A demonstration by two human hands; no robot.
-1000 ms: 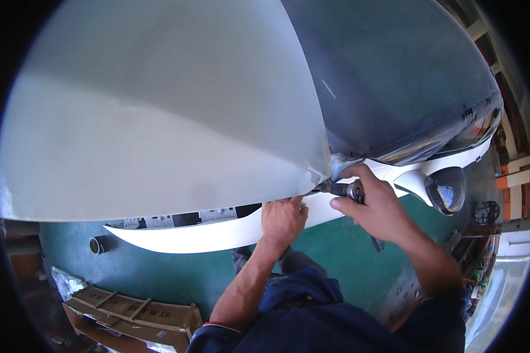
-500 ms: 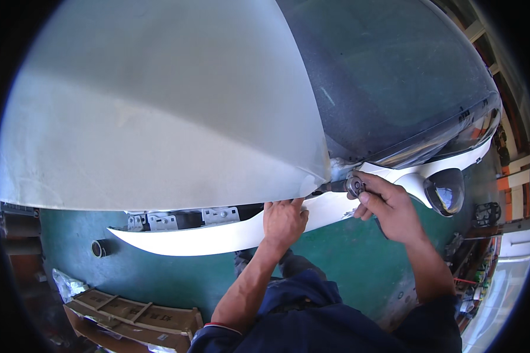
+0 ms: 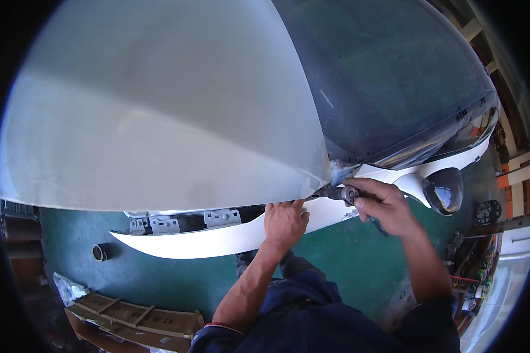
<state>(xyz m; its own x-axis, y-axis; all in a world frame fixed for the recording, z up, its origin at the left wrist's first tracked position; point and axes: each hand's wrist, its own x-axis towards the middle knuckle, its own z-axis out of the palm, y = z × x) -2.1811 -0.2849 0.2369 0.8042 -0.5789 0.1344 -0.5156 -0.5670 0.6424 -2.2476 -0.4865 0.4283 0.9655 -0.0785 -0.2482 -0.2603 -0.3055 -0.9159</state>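
My right hand [image 3: 386,206] is closed round a ratchet wrench [image 3: 350,195], thumb and fingers at its round head. A dark shaft runs left from the ratchet into the gap at the rear corner of the pale grey car hood [image 3: 176,135]; its far end is hidden. My left hand [image 3: 285,225] lies over the white fender [image 3: 206,242], its fingers bent across the upper edge. The fingertips go out of sight beneath the hood's edge. Metal brackets [image 3: 222,217] show in the gap between hood and fender.
A dark windshield [image 3: 388,76] rises beyond the hood. The side mirror [image 3: 443,191] sticks out right of my right hand. On the green floor [image 3: 176,282] stand a small round can [image 3: 100,252] and a cardboard crate [image 3: 135,315]. Shelving with assorted items [image 3: 477,282] lines the right side.
My right hand and the ratchet have shifted slightly left and toward me, and more of the shaft shows. My left hand keeps its place on the fender.
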